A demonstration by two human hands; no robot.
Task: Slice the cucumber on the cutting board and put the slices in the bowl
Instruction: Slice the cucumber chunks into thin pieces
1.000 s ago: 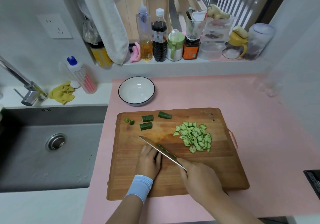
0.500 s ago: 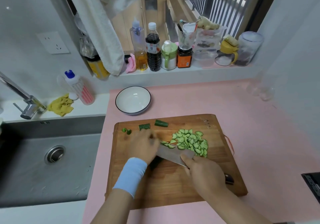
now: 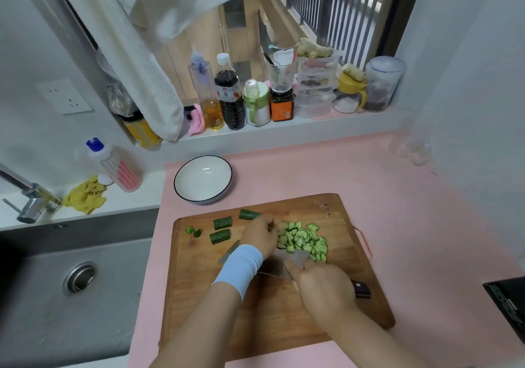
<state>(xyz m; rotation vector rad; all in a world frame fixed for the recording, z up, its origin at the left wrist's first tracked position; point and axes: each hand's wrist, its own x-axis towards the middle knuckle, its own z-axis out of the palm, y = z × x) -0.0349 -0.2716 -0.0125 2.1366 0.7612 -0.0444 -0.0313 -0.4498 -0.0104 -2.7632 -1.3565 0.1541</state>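
Working out the scoop: where does the pale green heap of half-moon cucumber slices [image 3: 305, 241] lie from the blade? asks one.

Right at its far edge, says the other. The broad steel kitchen knife [image 3: 297, 258] lies low across the rectangular wooden cutting board [image 3: 349, 225], long axis left to right, and the nearest slices touch or overlap the steel. The right hand [image 3: 321, 285] is wrapped round the handle.

And the left hand [image 3: 262, 235]?

Just beside the heap's left edge, fingers bent down against the slices. Whether it pinches any, I cannot tell.

Which way is the white round bowl with a dark rim [image 3: 176, 181]?

Off the board's far left corner, on the pink counter [image 3: 426, 225], with nothing in it. The left hand is nearer. I judge a loaded blade must swing leftward and away from the body, over the dark green uncut cucumber chunks [image 3: 222, 222] lying between.

Risk?

Slices sliding off the tip, probably.
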